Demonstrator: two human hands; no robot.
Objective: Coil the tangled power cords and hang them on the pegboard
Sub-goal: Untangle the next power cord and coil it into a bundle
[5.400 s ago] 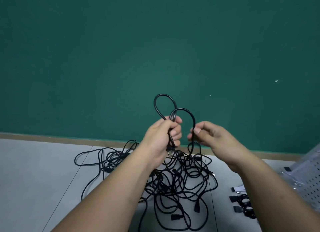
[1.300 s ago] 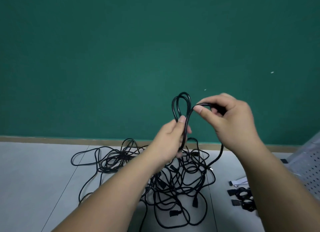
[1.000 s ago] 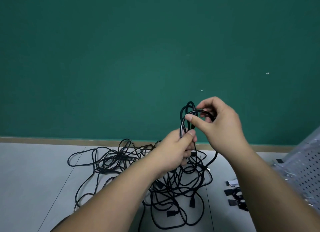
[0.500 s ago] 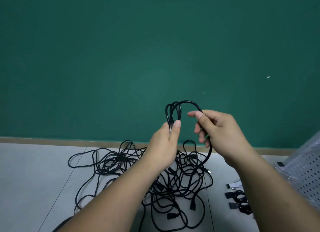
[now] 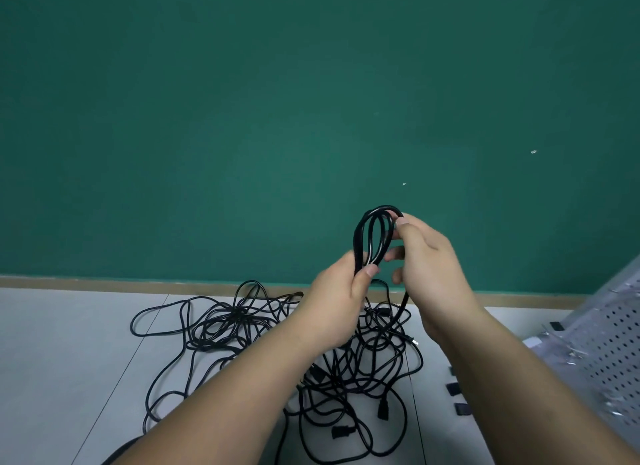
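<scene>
Power cords (image 5: 367,367), all black, lie in a loose tangle on the pale grey floor (image 5: 69,360) across the lower middle of the frame, spreading from left of centre to beneath the two forearms; two plug ends (image 5: 382,409) show near the lower edge of the heap. Just above the heap, at the centre of the frame, a small coil (image 5: 370,242) of several loops stands upright against the dark green wall (image 5: 277,100); the left hand (image 5: 341,301) grasps its lower end, fingers wrapped round the gathered strands and the thumb pressed across them; the right hand (image 5: 426,267) pinches the upper right curve of the coil between thumb and forefinger, its other fingers curled below. One strand drops from under the right hand into the heap. At the right edge of the frame a pale perforated pegboard (image 5: 609,343) lies tilted, well apart from the coil; small metal bits on it are too blurred to name. Low on the right, between heap and pegboard, short black straps (image 5: 453,388) lie on the floor; a tan strip (image 5: 104,282) runs along the foot of the wall.
</scene>
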